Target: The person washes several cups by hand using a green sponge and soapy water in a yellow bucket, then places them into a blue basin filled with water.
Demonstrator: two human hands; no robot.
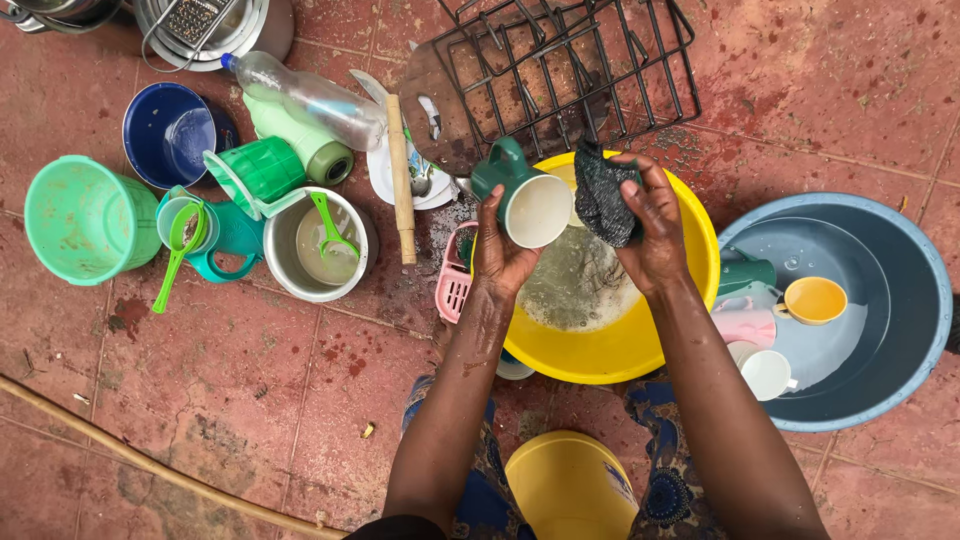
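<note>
I hold a dark green mug [525, 198] over the yellow basin [690, 235], its white inside turned toward me and its handle pointing up and away. My left hand [497, 250] is clamped around the mug's base from below, fingers curled tight on it. My right hand [655, 232] is closed on a dark scouring pad [604, 200], which hangs just beside the mug's rim; I cannot tell whether the two touch. Under them the basin holds cloudy, soapy water [578, 288].

To the right, touching the yellow basin, sits a blue-grey basin [915, 290] with clearer water. In it lie a yellow cup [815, 300], a pink cup [745, 327], a white cup [766, 373] and a dark green mug on its side [746, 273].

Just left of the yellow basin a pink slotted basket [455, 285] rests on the red tiled floor [300, 400]. Beyond it lie a wooden rolling pin [400, 180], a steel pot [285, 255] with a green spoon in it [328, 228], a green ribbed cup [262, 172], a clear plastic bottle [305, 100], a blue bowl [150, 120] and a light green bucket [85, 220]. A black wire rack [570, 60] lies past the basin, near the top. A yellow bucket [570, 485] stands between my knees.
</note>
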